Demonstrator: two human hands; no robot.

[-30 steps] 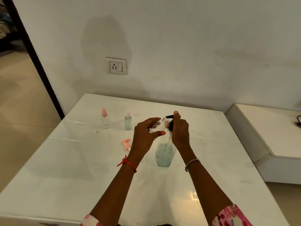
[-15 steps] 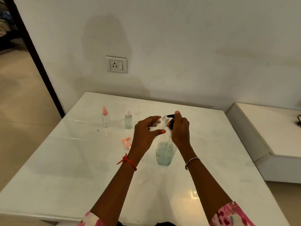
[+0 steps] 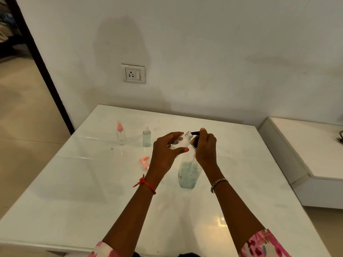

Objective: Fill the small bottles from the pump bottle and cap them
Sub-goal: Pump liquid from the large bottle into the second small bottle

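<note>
The pump bottle (image 3: pixel 187 173) stands upright near the middle of the white surface (image 3: pixel 74 191), its clear body holding pale blue-green liquid in the lower part; its black pump head (image 3: pixel 194 133) points its spout to the left. The right hand (image 3: pixel 206 148) is curled round the neck of the pump bottle, with 1 fingertip (image 3: pixel 202 129) resting on top of the pump head. The left hand (image 3: pixel 166 152) grips the open small bottle (image 3: pixel 187 136), clear and uncapped, held tilted above the surface so that its threaded mouth sits right at the tip of the spout; the fingers wrap over its far side and the thumb (image 3: pixel 182 149), with an orange-painted nail, closes on the near side; whether any liquid is inside it cannot be told. A pink spray cap (image 3: pixel 144 161) lies on its side on the surface just left of the left hand, apart from it. Farther back and to the left stand 2 more small bottles, upright, near each other but not touching: the pink-capped bottle (image 3: pixel 121 135), whose clear body looks empty, and to its right the clear-capped bottle (image 3: pixel 146 137), filled with blue-green liquid. A red thread (image 3: pixel 144 184) circles the left wrist; a silver bracelet (image 3: pixel 217 184) circles the right; a pink floral sleeve (image 3: pixel 265 243) shows at the bottom edge. A wall socket (image 3: pixel 133 73) sits on the wall behind; a white ledge (image 3: pixel 306 149) lies to the right of the surface, with a dark cable (image 3: pixel 340 139) at the frame edge.
</note>
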